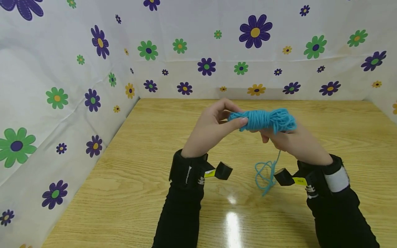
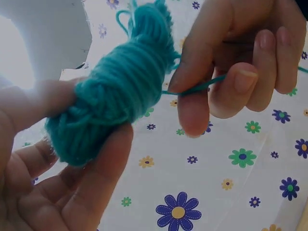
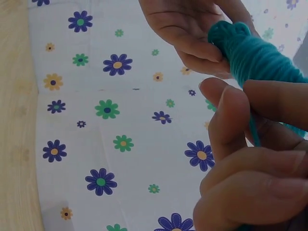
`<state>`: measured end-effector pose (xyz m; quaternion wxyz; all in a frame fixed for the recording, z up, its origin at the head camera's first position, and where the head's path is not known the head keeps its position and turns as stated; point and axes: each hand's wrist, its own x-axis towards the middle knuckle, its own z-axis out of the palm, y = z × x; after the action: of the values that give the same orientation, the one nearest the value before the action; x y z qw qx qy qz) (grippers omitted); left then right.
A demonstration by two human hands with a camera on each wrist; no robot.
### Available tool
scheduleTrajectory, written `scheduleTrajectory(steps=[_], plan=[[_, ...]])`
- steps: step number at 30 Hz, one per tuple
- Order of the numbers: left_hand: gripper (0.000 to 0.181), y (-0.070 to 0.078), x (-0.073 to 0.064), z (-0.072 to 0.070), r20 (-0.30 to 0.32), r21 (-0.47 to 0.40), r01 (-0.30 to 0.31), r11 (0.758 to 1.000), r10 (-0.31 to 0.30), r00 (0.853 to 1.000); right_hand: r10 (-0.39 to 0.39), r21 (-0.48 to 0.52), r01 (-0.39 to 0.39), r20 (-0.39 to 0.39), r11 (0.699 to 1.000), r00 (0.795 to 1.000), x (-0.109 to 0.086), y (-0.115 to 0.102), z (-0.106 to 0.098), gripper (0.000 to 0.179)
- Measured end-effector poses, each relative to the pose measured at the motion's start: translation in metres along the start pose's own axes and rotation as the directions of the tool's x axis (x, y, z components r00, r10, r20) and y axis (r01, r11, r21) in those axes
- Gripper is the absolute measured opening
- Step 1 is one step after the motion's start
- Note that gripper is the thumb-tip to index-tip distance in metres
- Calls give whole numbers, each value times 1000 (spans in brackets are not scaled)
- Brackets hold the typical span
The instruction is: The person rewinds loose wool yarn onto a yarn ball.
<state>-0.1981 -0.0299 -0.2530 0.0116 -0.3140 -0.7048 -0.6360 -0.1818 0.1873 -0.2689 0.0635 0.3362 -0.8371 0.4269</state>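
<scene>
A bundle of blue yarn [image 1: 260, 120], wound round its middle with loops sticking out at the far end, is held up above the table. My left hand [image 1: 214, 124] grips its left end between thumb and fingers. Close behind the bundle's right end, my right hand [image 1: 288, 139] is partly hidden in the head view. The left wrist view shows the right hand [image 2: 240, 57] pinching the yarn strand [image 2: 202, 87] that comes off the bundle, between thumb and forefinger. From that hand the strand runs down to a loose tangle of yarn [image 1: 265, 177] on the table.
The wooden table [image 1: 139, 175] spreads under both hands. A white cloth with printed flowers [image 1: 186, 31] hangs behind it and along the left side. Each wrist wears a black strap with a small camera mount [image 1: 223, 170].
</scene>
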Motion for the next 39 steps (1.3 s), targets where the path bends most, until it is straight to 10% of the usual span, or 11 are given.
scheduleTrajectory(steps=[4,16,27,39], plan=[[16,-1,1,2,-87,57,2,998,3,996,51,131,-51,6,990,999,2,-2,5,23],[18,-5,5,3,-211,282,-48,958,111,971,56,-13,-56,-27,998,998,-3,-11,2,22],[14,-7,4,1,-38,544,-105,833,150,988,65,-26,-67,-99,997,993,-13,-19,-12,15],[12,-6,1,-4,244,259,-61,964,-4,970,131,-52,-143,-182,988,975,-20,-20,-21,12]])
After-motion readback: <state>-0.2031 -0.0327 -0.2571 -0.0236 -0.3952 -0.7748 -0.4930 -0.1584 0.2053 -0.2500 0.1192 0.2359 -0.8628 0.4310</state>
